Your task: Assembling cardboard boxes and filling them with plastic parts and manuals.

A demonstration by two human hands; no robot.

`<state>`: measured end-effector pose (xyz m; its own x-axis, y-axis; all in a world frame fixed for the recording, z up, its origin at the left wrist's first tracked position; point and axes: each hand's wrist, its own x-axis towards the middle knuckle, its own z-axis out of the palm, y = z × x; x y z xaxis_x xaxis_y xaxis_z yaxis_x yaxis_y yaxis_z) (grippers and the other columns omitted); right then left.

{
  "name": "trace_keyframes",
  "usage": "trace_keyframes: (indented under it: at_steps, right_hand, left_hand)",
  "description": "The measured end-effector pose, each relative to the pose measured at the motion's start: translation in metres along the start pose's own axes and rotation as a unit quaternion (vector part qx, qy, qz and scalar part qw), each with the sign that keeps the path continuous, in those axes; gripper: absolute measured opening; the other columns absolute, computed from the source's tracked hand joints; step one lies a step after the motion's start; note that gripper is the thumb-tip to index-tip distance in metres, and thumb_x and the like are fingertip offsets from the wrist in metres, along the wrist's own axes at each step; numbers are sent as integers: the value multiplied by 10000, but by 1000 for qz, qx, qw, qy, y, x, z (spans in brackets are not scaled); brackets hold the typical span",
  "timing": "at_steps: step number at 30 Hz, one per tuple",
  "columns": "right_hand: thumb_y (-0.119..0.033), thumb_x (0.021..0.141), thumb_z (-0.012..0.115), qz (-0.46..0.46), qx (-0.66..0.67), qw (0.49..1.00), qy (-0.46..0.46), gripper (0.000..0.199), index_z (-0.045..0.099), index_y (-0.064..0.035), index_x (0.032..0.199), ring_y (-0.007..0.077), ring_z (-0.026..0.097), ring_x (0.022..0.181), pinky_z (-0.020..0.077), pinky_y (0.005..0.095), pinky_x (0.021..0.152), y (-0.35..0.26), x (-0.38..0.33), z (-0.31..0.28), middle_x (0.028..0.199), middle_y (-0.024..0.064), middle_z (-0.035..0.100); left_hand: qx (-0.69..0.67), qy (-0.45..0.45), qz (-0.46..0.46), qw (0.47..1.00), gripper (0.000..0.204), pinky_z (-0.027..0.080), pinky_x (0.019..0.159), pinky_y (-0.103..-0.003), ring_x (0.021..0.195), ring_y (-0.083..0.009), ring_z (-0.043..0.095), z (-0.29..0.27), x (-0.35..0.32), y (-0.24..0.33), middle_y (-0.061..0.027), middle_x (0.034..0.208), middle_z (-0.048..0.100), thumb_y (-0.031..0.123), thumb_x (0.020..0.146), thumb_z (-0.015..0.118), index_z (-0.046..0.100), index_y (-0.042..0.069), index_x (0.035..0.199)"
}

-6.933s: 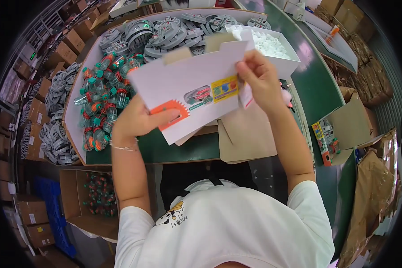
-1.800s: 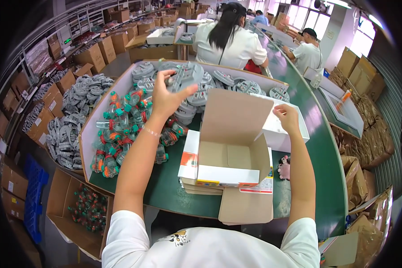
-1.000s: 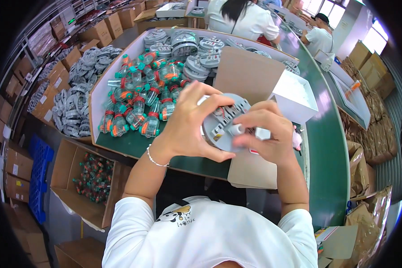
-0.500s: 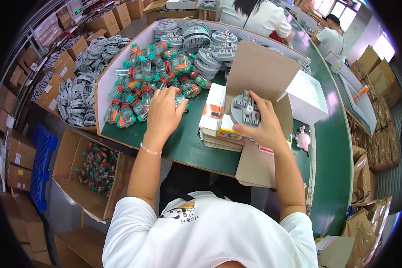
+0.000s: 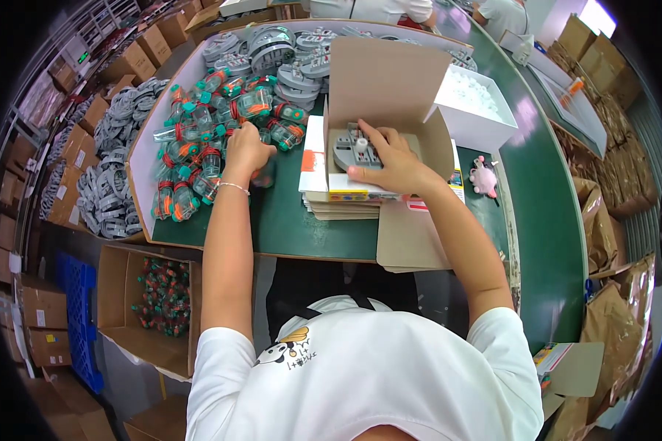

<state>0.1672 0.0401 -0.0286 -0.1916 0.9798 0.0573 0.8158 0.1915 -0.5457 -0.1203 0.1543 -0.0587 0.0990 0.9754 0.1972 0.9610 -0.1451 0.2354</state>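
Lower than before, the grey disc [image 5: 342, 152] sits inside the open box [image 5: 386, 77], held by the right hand's grip [image 5: 399, 163], spread wide; the left hand's grip [image 5: 248, 153] curls over clear bottles [image 5: 250, 104], its hold unclear

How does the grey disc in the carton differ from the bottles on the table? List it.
The grey disc is opaque; the bottles are clear, with green and orange parts.
The grey disc is flat; the bottles are elongated.
The grey disc sits in the open carton, right hand on it; the bottles lie heaped, left hand at them.
Both have rounded bodies.
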Motion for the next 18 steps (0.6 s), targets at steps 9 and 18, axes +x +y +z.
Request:
trace_keyframes:
  at_steps: [9,18]
  right_hand:
    - [-139,890,745,-158,181,883,404,341,650,-48,1205,255,603,1169,521,355,923,-18,-83,-65,1276,131,606]
    - [-171,984,649,52,267,908,318,337,567,-20,1275,228,589,1200,534,364,949,27,-109,-39,1302,133,597]
  left_hand:
    - [-497,170,60,849,236,561,741,-263,865,-132,693,-70,-58,-21,-102,1041,720,5,846,759,662,-11,1061]
    - [-464,221,340,788,231,565,780,-318,882,-218,693,-66,-86,149,-96,1048,712,-14,812,769,643,37,999]
